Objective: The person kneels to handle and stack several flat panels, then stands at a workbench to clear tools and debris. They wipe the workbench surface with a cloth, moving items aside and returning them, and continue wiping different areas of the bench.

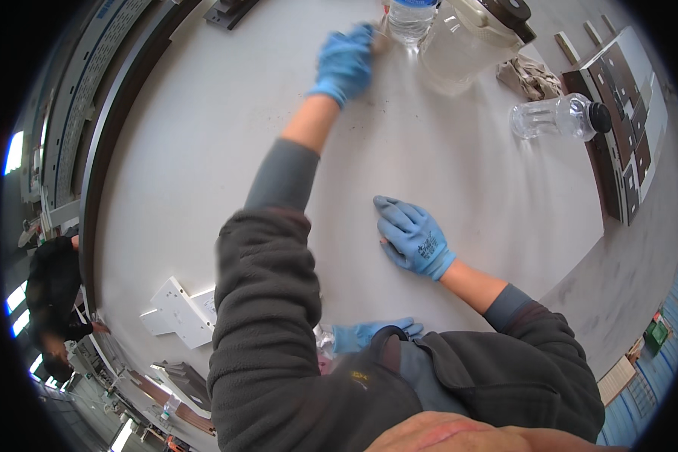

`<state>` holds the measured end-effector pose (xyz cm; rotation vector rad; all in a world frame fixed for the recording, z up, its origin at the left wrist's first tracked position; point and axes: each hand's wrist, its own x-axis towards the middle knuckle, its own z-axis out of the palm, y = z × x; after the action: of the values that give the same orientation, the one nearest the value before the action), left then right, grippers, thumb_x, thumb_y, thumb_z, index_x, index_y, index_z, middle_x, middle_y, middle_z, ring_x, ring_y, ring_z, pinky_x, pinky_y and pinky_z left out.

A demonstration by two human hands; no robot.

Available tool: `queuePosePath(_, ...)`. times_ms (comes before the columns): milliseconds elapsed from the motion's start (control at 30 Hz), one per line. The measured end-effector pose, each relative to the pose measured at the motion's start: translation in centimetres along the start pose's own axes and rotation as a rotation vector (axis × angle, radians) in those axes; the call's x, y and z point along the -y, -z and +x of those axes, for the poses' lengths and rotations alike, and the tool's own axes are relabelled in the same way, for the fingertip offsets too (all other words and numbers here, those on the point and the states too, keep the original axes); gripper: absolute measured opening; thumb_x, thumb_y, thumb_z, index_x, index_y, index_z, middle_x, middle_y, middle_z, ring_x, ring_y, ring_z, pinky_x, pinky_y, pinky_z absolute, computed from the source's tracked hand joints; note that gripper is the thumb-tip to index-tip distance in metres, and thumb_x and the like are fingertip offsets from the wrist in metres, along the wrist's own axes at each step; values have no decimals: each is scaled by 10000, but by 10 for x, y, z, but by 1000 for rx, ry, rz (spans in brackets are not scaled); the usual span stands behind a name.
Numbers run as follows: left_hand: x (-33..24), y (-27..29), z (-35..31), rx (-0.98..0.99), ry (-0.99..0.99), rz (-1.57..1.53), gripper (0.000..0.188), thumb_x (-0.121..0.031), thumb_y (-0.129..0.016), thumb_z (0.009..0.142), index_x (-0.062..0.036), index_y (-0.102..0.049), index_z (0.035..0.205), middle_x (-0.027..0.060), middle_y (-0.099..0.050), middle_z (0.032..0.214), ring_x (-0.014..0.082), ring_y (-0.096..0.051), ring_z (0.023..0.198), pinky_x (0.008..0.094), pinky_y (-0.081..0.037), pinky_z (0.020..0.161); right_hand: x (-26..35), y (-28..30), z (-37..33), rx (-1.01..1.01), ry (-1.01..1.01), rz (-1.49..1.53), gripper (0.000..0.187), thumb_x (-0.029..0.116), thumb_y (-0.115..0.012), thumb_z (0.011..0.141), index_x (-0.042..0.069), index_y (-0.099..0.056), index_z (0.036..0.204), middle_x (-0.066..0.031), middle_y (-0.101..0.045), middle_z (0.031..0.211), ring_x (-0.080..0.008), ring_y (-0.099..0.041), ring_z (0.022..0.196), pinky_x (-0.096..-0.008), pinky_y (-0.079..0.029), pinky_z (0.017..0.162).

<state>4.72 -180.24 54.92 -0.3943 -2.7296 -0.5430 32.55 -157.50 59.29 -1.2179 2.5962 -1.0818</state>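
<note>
Left hand — grip cannot be told — is near upright far bottle; right hand rests unclenched on table.

Jug on table, cloth to its right

Bright, diffuse light; glaring patches at far left blown out. Soft shadows on tabletop. Left hand motion-blurred. Fisheye bends edges, corners black.
</note>
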Motion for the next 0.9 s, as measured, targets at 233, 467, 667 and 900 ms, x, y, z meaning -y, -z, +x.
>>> queuePosePath(233, -9, 66, -84, -314, -133, -407, 422, 43, -605, 866, -16, -715, 1269, 234, -746, 1206, 464, -705, 1072, 500, -575, 954, -2, -1, -3, -15, 38, -2, 301, 137, -732, 817, 8, -633, 1071, -210, -639, 1379, -386, -644, 1258, -471, -558, 1028)
queuePosePath(467, 161, 121, -114, -276, 568, 383, 430, -138, -636, 940, -102, -624, 1368, 219, -727, 1203, 467, -703, 1039, 522, -569, 957, 0, -2, -6, -52, 33, -15, 328, 134, -726, 822, -6, -637, 1105, -224, -629, 1407, -386, -632, 1283, -470, -555, 1047)
queuePosePath(667, 37, 42, -84, 47, 244, 91, 507, -125, -572, 972, -10, -599, 1466, 226, -703, 1329, 416, -717, 1026, 542, -555, 837, -4, -6, -10, -31, 26, -18, 329, 154, -721, 851, -4, -646, 1130, -226, -632, 1399, -380, -634, 1263, -475, -543, 1057)
queuePosePath(900, -184, -3, -139, 95, -334, -371, 594, -68, -634, 849, -129, -637, 1440, 145, -669, 1415, 406, -685, 966, 511, -581, 823, -4, -18, -24, 37, -64, -169, 263, 258, -679, 942, 63, -714, 1114, -191, -686, 1269, -366, -638, 1200, -492, -525, 1030)
